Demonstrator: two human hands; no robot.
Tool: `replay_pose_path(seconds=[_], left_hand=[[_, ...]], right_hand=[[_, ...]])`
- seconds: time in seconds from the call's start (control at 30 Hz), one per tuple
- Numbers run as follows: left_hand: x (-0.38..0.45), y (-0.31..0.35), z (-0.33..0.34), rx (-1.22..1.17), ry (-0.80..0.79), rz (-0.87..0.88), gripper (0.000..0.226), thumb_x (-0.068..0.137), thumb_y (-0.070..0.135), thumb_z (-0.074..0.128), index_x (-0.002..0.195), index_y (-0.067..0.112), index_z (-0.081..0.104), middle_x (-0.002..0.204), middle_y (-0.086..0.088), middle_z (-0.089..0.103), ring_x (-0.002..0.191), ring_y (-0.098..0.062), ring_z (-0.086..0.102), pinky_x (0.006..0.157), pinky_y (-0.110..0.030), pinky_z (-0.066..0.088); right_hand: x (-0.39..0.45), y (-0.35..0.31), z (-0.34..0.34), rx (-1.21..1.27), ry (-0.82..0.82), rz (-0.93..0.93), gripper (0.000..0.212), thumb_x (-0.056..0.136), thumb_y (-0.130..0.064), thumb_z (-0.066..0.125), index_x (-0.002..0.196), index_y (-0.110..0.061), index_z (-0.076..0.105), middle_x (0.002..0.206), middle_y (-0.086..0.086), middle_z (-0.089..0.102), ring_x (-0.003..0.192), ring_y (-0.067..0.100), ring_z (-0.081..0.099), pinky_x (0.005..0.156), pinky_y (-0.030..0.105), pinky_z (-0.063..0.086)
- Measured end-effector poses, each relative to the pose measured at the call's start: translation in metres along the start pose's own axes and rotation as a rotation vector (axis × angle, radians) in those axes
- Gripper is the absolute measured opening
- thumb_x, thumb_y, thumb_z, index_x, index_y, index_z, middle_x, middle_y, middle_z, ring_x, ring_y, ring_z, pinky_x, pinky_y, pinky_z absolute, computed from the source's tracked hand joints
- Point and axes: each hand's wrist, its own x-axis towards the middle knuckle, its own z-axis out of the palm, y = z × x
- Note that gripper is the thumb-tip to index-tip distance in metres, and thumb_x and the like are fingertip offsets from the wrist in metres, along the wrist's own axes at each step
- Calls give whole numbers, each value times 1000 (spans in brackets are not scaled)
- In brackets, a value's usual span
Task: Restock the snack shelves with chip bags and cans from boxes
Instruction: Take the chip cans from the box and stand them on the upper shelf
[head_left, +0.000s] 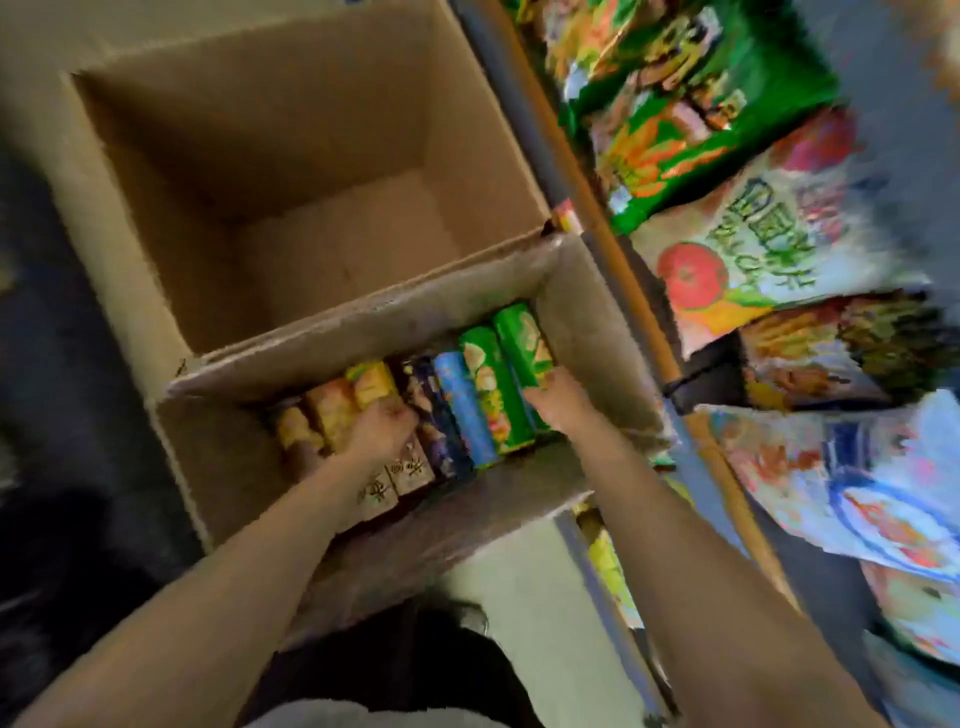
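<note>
A cardboard box (218, 452) on the floor holds a row of chip cans lying side by side: yellow-orange ones at the left, a dark one, a blue one (462, 405) and two green ones at the right. My left hand (382, 428) reaches into the box and curls over a yellow can (371, 384). My right hand (556, 400) grips the lower end of the rightmost green can (522, 340). The frame is blurred by motion, so the exact finger hold is hard to read.
A larger cardboard box (291, 208) stands behind the can box with nothing visible inside. To the right run shelves with an orange edge strip (613, 244), stocked with green chip bags (691, 104), a white tomato bag (753, 249) and other bags.
</note>
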Motion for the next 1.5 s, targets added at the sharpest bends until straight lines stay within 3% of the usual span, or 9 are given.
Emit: replay_pose_path(seconds=[0.13, 0.37, 0.47, 0.6, 0.7, 0.77, 0.93, 1.07, 1.5], left_hand=[[36, -17, -10, -15, -23, -114, 26, 100, 13, 57, 76, 21, 56, 79, -4, 60, 69, -18, 59, 64, -21, 50], [47, -10, -13, 136, -69, -59, 20, 99, 24, 51, 102, 14, 68, 96, -8, 69, 90, -27, 66, 79, -34, 54], [44, 7, -8, 270, -36, 150, 21, 93, 23, 60, 114, 19, 63, 110, -6, 65, 101, -25, 62, 83, -38, 53], [40, 33, 6, 746, 38, 786, 90, 69, 20, 79, 149, 22, 38, 152, -10, 40, 139, -35, 34, 112, -55, 33], [40, 45, 17, 971, -72, 963, 78, 68, 27, 79, 140, 21, 50, 141, -10, 55, 136, -35, 45, 117, -61, 18], [41, 44, 14, 962, -115, 882, 63, 71, 36, 78, 129, 19, 59, 119, -9, 66, 116, -34, 60, 109, -51, 36], [47, 26, -24, 904, -64, 366, 82, 74, 58, 74, 140, 27, 39, 125, -4, 61, 109, -27, 61, 76, -32, 47], [49, 6, -37, 761, -5, 147, 76, 75, 67, 70, 133, 24, 45, 120, -5, 61, 109, -26, 59, 74, -31, 43], [23, -16, -33, 126, -51, -22, 66, 65, 60, 82, 116, 28, 55, 102, 2, 66, 93, -18, 64, 85, -37, 54]], right_hand=[[74, 4, 31, -172, 3, 150, 79, 90, -37, 69, 146, 3, 32, 149, 24, 38, 139, 39, 38, 110, 38, 35], [94, 0, 52, -92, 123, 243, 88, 71, -39, 86, 136, -3, 38, 143, 21, 45, 131, 38, 48, 103, 43, 44], [74, -5, 37, 69, 34, 236, 85, 75, -37, 83, 136, -3, 35, 138, 18, 52, 125, 35, 55, 96, 39, 48], [27, -16, 7, 80, -255, 62, 65, 75, -35, 81, 127, -19, 45, 118, 5, 64, 105, 24, 65, 89, 41, 56], [7, -29, -2, 37, -550, -25, 44, 79, -40, 80, 116, -29, 57, 105, -3, 69, 96, 17, 68, 83, 33, 56], [11, -36, -2, 84, -543, -60, 28, 87, -44, 72, 107, -25, 68, 100, -1, 72, 93, 17, 70, 79, 30, 55], [78, -23, 19, 232, -7, 67, 32, 93, -29, 64, 117, -10, 66, 111, 12, 68, 94, 25, 63, 79, 38, 51], [101, -15, 62, -49, -158, 142, 83, 77, -49, 78, 141, -8, 45, 138, 11, 54, 124, 31, 55, 95, 37, 50], [91, -9, 84, 30, -185, 204, 85, 74, -46, 82, 140, -4, 48, 137, 14, 57, 119, 31, 60, 92, 38, 53]])
